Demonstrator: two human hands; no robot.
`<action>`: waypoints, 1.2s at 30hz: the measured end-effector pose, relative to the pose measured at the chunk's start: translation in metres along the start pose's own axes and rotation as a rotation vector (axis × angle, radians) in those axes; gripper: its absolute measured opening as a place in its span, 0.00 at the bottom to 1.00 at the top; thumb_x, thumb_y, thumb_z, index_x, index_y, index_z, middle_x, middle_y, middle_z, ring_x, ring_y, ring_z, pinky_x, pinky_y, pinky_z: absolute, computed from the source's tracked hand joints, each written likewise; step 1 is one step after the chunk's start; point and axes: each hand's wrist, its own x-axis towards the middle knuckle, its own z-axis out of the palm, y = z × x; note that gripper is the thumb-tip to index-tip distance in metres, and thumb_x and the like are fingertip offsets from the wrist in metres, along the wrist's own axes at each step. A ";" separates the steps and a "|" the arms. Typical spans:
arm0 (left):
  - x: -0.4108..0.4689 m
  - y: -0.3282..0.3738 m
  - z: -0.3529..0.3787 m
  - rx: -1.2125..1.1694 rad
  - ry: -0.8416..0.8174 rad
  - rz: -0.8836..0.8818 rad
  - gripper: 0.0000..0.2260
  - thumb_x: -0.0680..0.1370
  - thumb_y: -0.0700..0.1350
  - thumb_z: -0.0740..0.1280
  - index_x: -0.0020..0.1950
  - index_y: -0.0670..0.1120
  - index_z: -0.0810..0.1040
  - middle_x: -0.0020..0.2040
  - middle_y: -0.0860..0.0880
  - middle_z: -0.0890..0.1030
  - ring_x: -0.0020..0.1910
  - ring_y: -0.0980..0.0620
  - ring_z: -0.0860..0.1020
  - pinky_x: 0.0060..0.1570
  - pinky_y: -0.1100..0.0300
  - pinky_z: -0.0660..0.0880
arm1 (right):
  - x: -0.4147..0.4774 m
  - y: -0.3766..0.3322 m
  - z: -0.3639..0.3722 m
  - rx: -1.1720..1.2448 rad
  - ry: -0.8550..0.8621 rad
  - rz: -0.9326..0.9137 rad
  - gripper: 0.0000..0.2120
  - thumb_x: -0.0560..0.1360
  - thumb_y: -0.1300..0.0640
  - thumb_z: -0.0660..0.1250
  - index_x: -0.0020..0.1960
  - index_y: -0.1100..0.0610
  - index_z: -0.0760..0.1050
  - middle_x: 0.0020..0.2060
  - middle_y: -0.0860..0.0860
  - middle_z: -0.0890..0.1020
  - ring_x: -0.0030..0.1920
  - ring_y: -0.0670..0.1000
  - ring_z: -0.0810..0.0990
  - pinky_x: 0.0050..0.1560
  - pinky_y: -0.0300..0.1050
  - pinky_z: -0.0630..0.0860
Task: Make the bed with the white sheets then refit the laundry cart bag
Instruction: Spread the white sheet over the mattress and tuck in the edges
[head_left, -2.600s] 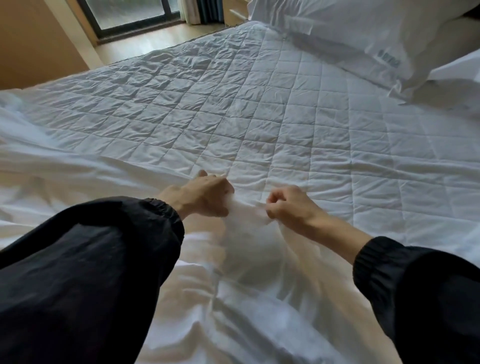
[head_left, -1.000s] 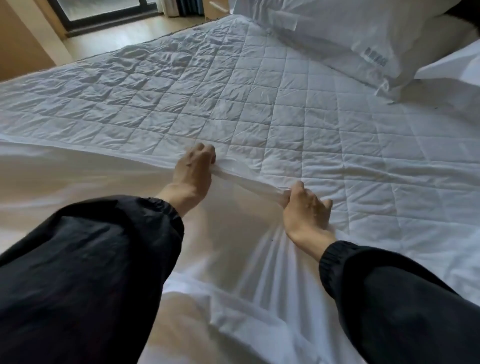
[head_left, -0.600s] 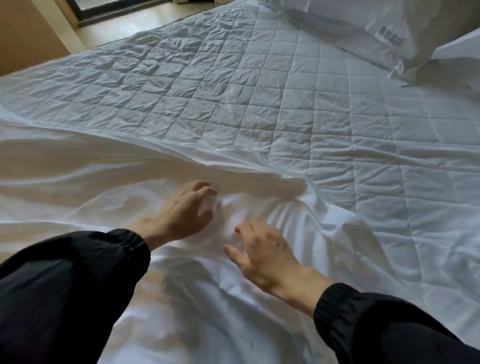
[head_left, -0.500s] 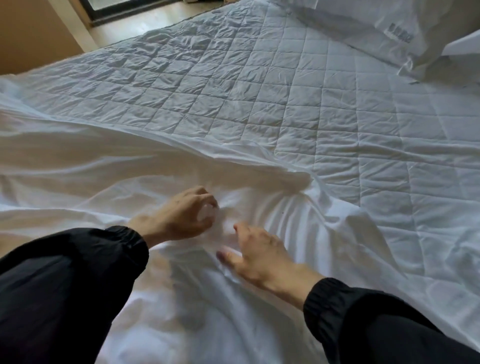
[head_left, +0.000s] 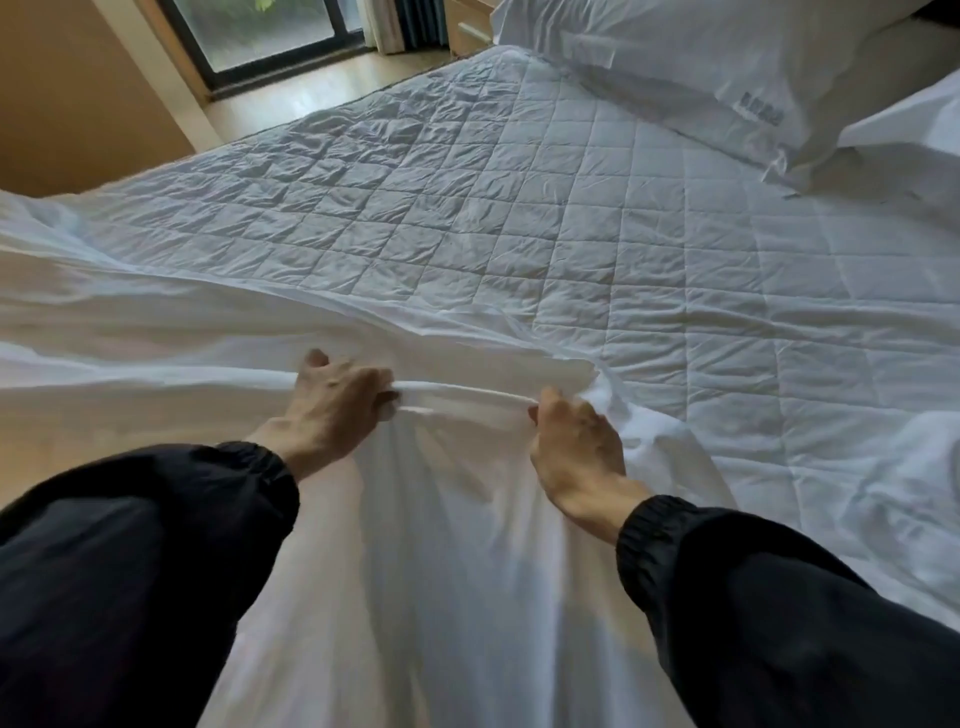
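A smooth white sheet (head_left: 156, 353) lies bunched over the near part of the bed, its far edge running across the quilted white mattress pad (head_left: 519, 218). My left hand (head_left: 335, 405) and my right hand (head_left: 574, 447) each grip a raised fold of this sheet, a short taut ridge stretched between them. Both arms wear black sleeves. The sheet hangs down between my arms towards me. No laundry cart is in view.
Two white pillows (head_left: 701, 67) lie at the head of the bed, top right. Beyond the far side of the bed are a strip of wooden floor (head_left: 311, 88), a dark-framed glass door (head_left: 270, 36) and a tan wall (head_left: 67, 98).
Half a second ago both hands lay loosely on the rumpled sheet with fingers apart. Now they have closed on a fold and lifted it, drawing it taut between them.
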 end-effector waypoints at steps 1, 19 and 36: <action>0.010 0.016 0.003 -0.013 0.057 0.000 0.08 0.75 0.48 0.67 0.36 0.49 0.75 0.38 0.47 0.82 0.43 0.44 0.79 0.43 0.54 0.55 | 0.002 0.012 -0.003 -0.034 0.018 0.029 0.07 0.82 0.59 0.53 0.51 0.57 0.69 0.45 0.58 0.81 0.46 0.61 0.80 0.40 0.46 0.66; 0.043 0.054 0.014 -0.623 0.341 -0.755 0.08 0.79 0.39 0.57 0.53 0.35 0.70 0.56 0.35 0.68 0.59 0.37 0.67 0.58 0.45 0.66 | -0.021 0.066 0.021 -0.217 -0.128 0.118 0.11 0.79 0.61 0.53 0.61 0.61 0.64 0.52 0.61 0.79 0.52 0.61 0.78 0.46 0.50 0.71; 0.064 0.069 0.048 -0.296 0.070 -0.449 0.12 0.76 0.47 0.62 0.58 0.47 0.75 0.78 0.41 0.47 0.77 0.44 0.42 0.71 0.37 0.38 | -0.015 0.114 0.000 -0.177 0.229 0.208 0.12 0.82 0.55 0.52 0.51 0.62 0.69 0.43 0.63 0.81 0.43 0.65 0.80 0.37 0.49 0.63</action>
